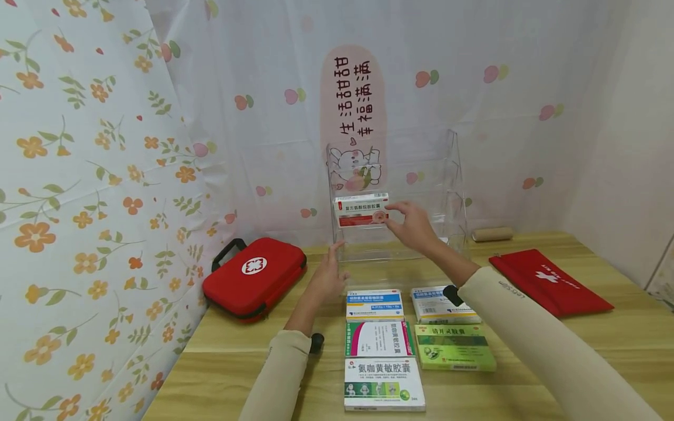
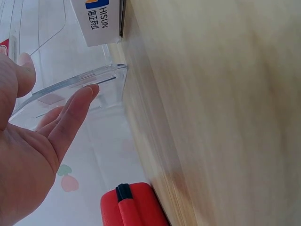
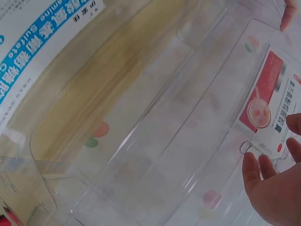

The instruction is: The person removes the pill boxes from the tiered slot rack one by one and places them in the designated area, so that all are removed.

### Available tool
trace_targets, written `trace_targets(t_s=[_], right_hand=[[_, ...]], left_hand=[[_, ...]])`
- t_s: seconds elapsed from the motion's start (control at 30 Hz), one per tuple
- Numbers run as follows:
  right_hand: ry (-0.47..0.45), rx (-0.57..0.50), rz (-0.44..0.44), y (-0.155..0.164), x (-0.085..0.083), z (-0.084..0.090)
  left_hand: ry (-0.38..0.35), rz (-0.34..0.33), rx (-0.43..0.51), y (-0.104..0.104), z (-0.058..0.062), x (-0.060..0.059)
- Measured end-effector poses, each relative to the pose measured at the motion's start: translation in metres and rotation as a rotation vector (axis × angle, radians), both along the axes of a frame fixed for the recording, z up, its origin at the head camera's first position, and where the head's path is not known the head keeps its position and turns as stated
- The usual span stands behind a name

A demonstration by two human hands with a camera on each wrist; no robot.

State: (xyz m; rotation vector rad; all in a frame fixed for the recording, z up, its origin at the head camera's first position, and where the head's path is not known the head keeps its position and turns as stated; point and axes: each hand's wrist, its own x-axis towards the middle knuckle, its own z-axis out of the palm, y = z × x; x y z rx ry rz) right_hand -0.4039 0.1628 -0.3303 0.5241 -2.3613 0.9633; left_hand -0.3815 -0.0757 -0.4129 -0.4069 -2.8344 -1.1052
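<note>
Clear acrylic rack (image 1: 453,175) holds a medicine box (image 1: 361,209) just beyond right hand (image 1: 416,225), fingers spread, apparently shelving boxes. Left hand (image 1: 329,275) steadies the rack base, fingers straight. Next likely needs another box from the table (image 1: 605,351).

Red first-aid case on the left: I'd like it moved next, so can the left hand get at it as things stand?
Probably yes: the left hand is open, and bare table lies between it and the red first-aid case.
</note>
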Motion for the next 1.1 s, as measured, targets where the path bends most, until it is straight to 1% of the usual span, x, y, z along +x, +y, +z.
trace_targets(t_s=[0.2, 0.4, 0.47, 0.6, 0.77, 0.87, 1.0, 1.1], right_hand=[[-0.022, 0.053, -0.001, 0.002, -0.009, 0.004], [-0.033, 0.070, 0.021, 0.000, -0.017, 0.006], [-0.049, 0.076, 0.031, -0.001, -0.018, 0.006], [-0.050, 0.079, 0.052, -0.003, -0.021, 0.006], [-0.045, 0.047, 0.070, -0.005, -0.023, 0.006], [-0.043, 0.004, 0.076, -0.007, -0.023, 0.007], [-0.017, -0.057, 0.093, -0.009, -0.024, 0.008], [-0.011, -0.080, 0.104, -0.010, -0.025, 0.008]], left_hand=[[0.006, 0.000, -0.001, 0.000, -0.002, -0.001], [0.013, -0.004, -0.006, 0.000, -0.004, -0.002], [0.008, -0.003, -0.009, 0.000, -0.003, -0.002], [0.005, -0.004, -0.006, 0.000, -0.002, -0.002], [-0.008, -0.003, -0.016, 0.000, -0.001, -0.001], [0.003, -0.006, -0.028, -0.001, -0.001, -0.002], [0.029, -0.013, -0.045, -0.001, -0.001, -0.003], [0.027, -0.018, -0.054, -0.001, -0.002, -0.004]])
